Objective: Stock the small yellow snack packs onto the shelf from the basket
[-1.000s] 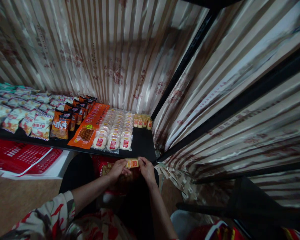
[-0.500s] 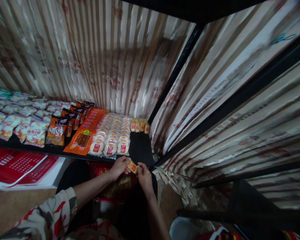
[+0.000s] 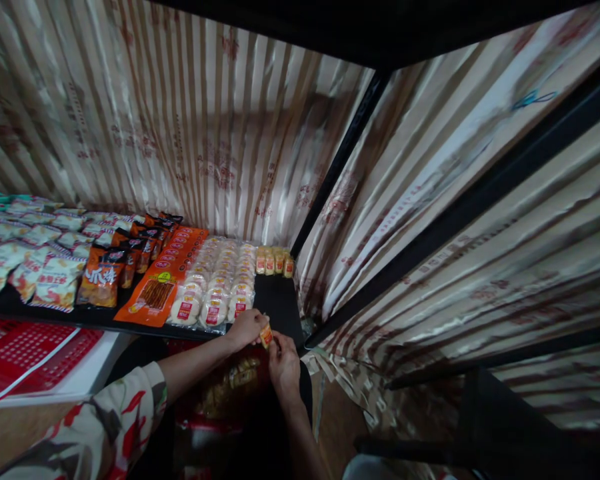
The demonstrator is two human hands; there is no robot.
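Between my two hands, over the front edge of the black shelf (image 3: pixel 276 300), is a small yellow wrapped snack (image 3: pixel 266 335) with a red and orange label, tilted nearly upright. My left hand (image 3: pixel 247 329) pinches its upper left side. The fingers of my right hand (image 3: pixel 284 363) close on its lower right end. Similar yellow packets (image 3: pixel 275 262) stand in a short row at the shelf's back corner. Left of them lie rows of round white crackers (image 3: pixel 214 310) in clear wrappers. Below my hands, a red bag (image 3: pixel 235 383) holds more yellow packets, dimly seen.
Further left on the shelf are an orange flat packet (image 3: pixel 153 293), orange-black snack bags (image 3: pixel 100 277) and white snack bags (image 3: pixel 60 280). A red basket (image 3: pixel 35 353) sits below at left. Black metal bars (image 3: pixel 430 227) and a striped curtain (image 3: pixel 220 133) bound the back and right.
The yellow packet has turned from lying level to nearly upright, and both hands have shifted closer to the shelf's front edge. The view has tilted, showing more of the dark panel above.
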